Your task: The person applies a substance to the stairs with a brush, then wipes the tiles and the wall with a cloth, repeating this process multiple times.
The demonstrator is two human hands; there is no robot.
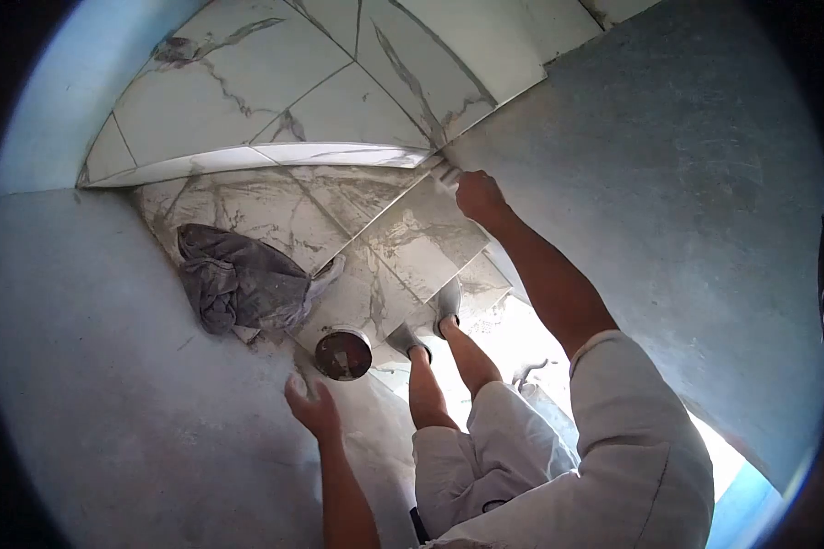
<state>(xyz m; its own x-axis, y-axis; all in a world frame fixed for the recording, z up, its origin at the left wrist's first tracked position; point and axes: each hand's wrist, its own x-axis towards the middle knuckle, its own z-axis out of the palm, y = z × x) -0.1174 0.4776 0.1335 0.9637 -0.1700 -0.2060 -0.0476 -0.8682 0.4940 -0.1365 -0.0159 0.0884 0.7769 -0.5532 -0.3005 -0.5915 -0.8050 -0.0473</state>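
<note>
My right hand (480,196) is closed round a small flat tool (448,174), held against the tile edge where the steps meet the grey wall. The tool looks like a scraper or putty knife; its exact kind is hard to make out. My left hand (313,408) is held out at the lower left with thumb and fingers apart and nothing in it, just below a round bucket (343,355) with dark contents. A crumpled grey cloth (247,279) lies on the smeared marble-patterned tiled step (325,215).
Above is a veined white tiled surface (238,101) with a curved white edge. Grey walls stand at left (92,366) and right (668,183). My feet, in grey shoes (448,300), are on the lower tiled step. Debris lies on the brightly lit floor below.
</note>
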